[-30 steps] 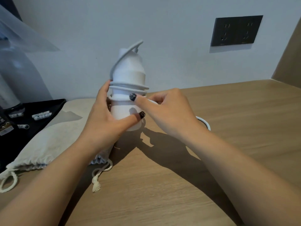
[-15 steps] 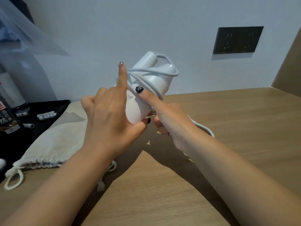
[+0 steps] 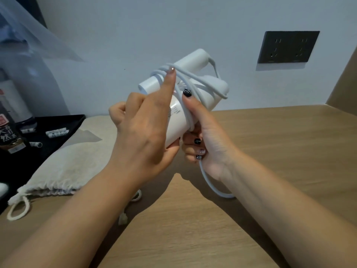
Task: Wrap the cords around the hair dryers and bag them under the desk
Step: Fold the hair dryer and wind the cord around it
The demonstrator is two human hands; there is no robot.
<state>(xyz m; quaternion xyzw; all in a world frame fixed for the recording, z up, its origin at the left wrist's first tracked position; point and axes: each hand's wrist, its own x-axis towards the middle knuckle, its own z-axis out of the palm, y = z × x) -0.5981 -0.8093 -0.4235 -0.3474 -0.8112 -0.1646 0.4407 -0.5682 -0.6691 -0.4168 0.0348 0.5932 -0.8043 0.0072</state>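
I hold a white hair dryer [image 3: 195, 60] tilted in the air above the wooden desk [image 3: 280, 151]. Its white cord [image 3: 195, 78] loops several times around the body. My left hand [image 3: 143, 130] grips the dryer from the left, thumb underneath, index finger stretched up onto the loops. My right hand [image 3: 206, 136] grips the cord with curled fingers below the dryer, its thumb pressing a strand against the body. A loose length of the cord [image 3: 210, 184] trails down behind my right wrist. A beige drawstring bag [image 3: 67, 161] lies flat on the desk at the left.
A black tray [image 3: 63, 130] with small sachets and a dark bottle [image 3: 9, 136] stands at the far left. A black double wall socket [image 3: 287, 46] is on the white wall, upper right. A wood panel rises at the right edge.
The dryer went from upright on the desk to tilted in the air, its handle end now pointing right. My right hand dropped below it, pulling the cord around; more loops lie on the body.
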